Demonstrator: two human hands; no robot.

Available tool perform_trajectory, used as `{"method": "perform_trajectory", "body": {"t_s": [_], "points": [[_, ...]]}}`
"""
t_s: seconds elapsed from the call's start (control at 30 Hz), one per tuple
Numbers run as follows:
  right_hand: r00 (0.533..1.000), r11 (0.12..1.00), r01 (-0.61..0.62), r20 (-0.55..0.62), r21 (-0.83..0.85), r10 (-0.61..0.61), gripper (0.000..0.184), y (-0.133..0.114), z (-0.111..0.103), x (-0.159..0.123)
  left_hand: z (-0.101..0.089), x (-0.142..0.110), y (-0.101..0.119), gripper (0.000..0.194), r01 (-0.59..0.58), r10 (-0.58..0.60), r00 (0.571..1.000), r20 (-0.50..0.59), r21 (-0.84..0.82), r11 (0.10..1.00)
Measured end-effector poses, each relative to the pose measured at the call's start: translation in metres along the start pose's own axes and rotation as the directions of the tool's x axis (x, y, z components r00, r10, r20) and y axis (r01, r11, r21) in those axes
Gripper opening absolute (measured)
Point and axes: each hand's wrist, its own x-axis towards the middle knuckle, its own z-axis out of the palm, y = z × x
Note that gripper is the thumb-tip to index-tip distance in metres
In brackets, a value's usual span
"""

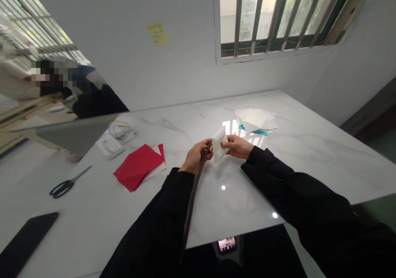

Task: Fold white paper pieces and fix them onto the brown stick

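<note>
Both hands are raised over a white marble table (216,199). My left hand (195,156) and my right hand (236,146) pinch a folded white paper (219,144) from either side. A long, thin dark strip (194,199), perhaps a ruler, runs from my left hand down towards me, and its lower end is lost against my sleeve. To the left lies a folded red paper (137,166) on white sheets. Beyond my right hand sits a loose pile of white paper (255,120), with a teal sheet showing underneath.
Black-handled scissors (66,185) and a dark tablet or phone (24,245) lie at the left. A white box (109,146) and a white cable (120,129) sit further back. A mirror (62,84) at the left reflects a person. A phone (227,245) lies below the table's near edge.
</note>
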Motion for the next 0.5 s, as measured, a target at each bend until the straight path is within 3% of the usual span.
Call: {"method": "perform_trajectory", "body": {"t_s": [0.2,0.5], "points": [[0.997,0.998,0.056,0.06,0.008,-0.056,0.05,-0.001,-0.002,-0.001,0.016,-0.019,0.021,0.049,-0.083,0.084,0.995,0.058,-0.019,0.996],[0.982,0.993,0.12,0.147,0.018,-0.122,0.041,-0.002,0.005,-0.003,0.017,-0.024,0.029,0.042,-0.132,0.137,0.987,0.084,-0.068,0.989]]}}
